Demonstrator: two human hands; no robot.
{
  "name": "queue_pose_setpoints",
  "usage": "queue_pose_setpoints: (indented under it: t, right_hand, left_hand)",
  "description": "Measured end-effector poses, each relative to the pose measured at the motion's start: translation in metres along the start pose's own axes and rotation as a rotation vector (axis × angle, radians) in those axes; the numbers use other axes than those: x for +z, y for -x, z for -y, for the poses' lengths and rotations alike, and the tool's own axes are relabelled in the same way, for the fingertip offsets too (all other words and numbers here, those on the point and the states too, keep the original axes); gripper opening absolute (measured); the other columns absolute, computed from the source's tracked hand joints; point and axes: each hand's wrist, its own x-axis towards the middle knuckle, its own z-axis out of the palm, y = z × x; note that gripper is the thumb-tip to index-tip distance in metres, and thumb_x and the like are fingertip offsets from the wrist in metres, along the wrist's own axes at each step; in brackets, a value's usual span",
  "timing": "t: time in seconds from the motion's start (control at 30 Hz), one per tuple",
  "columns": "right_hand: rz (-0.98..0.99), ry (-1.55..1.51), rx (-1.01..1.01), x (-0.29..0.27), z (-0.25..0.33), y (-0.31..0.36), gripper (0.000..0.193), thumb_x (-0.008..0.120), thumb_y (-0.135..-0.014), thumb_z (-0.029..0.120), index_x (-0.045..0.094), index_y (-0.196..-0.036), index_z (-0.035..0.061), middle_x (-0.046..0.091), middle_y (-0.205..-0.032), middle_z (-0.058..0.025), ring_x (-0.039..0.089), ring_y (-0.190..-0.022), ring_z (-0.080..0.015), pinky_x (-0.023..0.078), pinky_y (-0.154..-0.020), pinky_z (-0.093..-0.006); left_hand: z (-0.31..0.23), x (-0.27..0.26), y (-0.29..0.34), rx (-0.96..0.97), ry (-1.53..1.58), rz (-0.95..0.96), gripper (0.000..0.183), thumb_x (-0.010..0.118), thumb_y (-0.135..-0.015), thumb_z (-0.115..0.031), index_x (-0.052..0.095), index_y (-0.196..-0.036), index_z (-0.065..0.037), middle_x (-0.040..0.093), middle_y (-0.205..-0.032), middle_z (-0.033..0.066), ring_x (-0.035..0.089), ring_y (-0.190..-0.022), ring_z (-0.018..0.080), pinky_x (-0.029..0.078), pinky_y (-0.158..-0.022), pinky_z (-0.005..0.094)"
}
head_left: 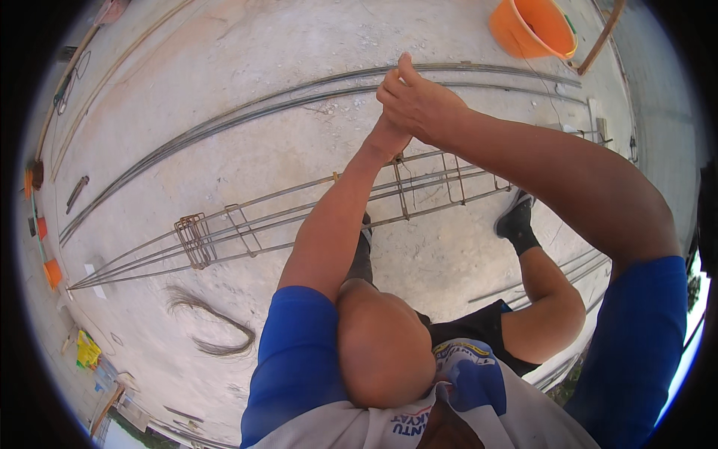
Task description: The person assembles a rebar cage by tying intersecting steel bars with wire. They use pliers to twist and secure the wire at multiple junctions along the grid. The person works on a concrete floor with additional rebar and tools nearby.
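Note:
My right hand (pixel 425 108) lies across my left hand (pixel 390 136), both above the far side of a long rebar cage (pixel 314 203). The fingers of my right hand are curled, with one digit pointing up. What they close on, if anything, does not show. My left hand is mostly covered by the right one, so its fingers are hidden. Below the hands the cage lies on the floor, made of long bars with several square stirrups spaced along it. A cluster of stirrups (pixel 196 241) is bunched toward its left end, where the bars converge.
Long loose bars (pixel 224 118) run across the concrete floor (pixel 284 150) beyond the cage. An orange bucket (pixel 516 30) stands at the far right. A bundle of thin wire (pixel 224 348) lies at the near left. My shoe (pixel 514 213) is beside the cage.

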Motion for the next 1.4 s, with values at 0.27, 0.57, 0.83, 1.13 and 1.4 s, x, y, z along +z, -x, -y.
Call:
queue_pose_setpoints:
  t: [0.27,0.57,0.83,1.13,1.4]
  right_hand:
    - [0.755,-0.688,0.283,0.000,-0.012,0.002,0.023,0.072,-0.074,0.022,0.073,-0.096,0.0159,0.068,-0.093,-0.0043,0.065,-0.091,-0.0254,0.052,-0.083,-0.0404]
    - [0.929,-0.521,0.094,-0.039,0.004,-0.002,0.035,0.074,-0.073,0.025,0.072,-0.105,0.0109,0.068,-0.101,-0.0117,0.064,-0.094,-0.0280,0.050,-0.079,-0.0497]
    - [0.597,-1.020,0.447,0.027,0.018,0.077,0.043,0.073,-0.072,0.013,0.059,-0.112,0.0056,0.056,-0.112,-0.0157,0.061,-0.100,-0.0340,0.051,-0.081,-0.0432]
    - [0.368,-2.156,1.100,-0.024,0.103,0.209,0.054,0.056,-0.071,0.014,0.048,-0.119,-0.0078,0.051,-0.080,-0.0071,0.054,-0.064,-0.0153,0.045,-0.056,-0.0295]
    - [0.079,-2.487,1.263,-0.124,0.219,0.242,0.054,0.056,-0.072,0.008,0.045,-0.123,-0.0065,0.054,-0.092,-0.0089,0.058,-0.072,-0.0151,0.048,-0.060,-0.0286]
  left_hand:
    - [-0.078,0.018,0.014,-0.189,-0.227,0.070,0.060,0.079,-0.072,-0.028,0.054,-0.120,-0.001,0.065,-0.114,0.0137,0.061,-0.107,0.0276,0.050,-0.089,0.0365]
    - [-0.039,0.024,0.021,-0.204,-0.145,0.242,0.063,0.081,-0.070,-0.033,0.058,-0.122,-0.006,0.064,-0.117,0.0121,0.060,-0.103,0.0252,0.048,-0.090,0.0336]
    - [-0.080,-0.025,0.071,-0.156,-0.485,-0.034,0.050,0.070,-0.082,-0.032,0.059,-0.122,-0.005,0.065,-0.112,0.0128,0.063,-0.098,0.0237,0.050,-0.084,0.0361]
    - [-0.026,-0.058,0.213,-0.630,-0.904,-0.143,0.043,0.060,-0.085,-0.042,0.070,-0.092,-0.001,0.069,-0.088,0.0204,0.067,-0.086,0.0351,0.051,-0.079,0.0423]
    - [0.053,-0.057,0.225,-0.456,-0.892,-0.093,0.043,0.061,-0.085,-0.041,0.071,-0.079,0.000,0.069,-0.077,0.0192,0.068,-0.079,0.0307,0.052,-0.073,0.0427]
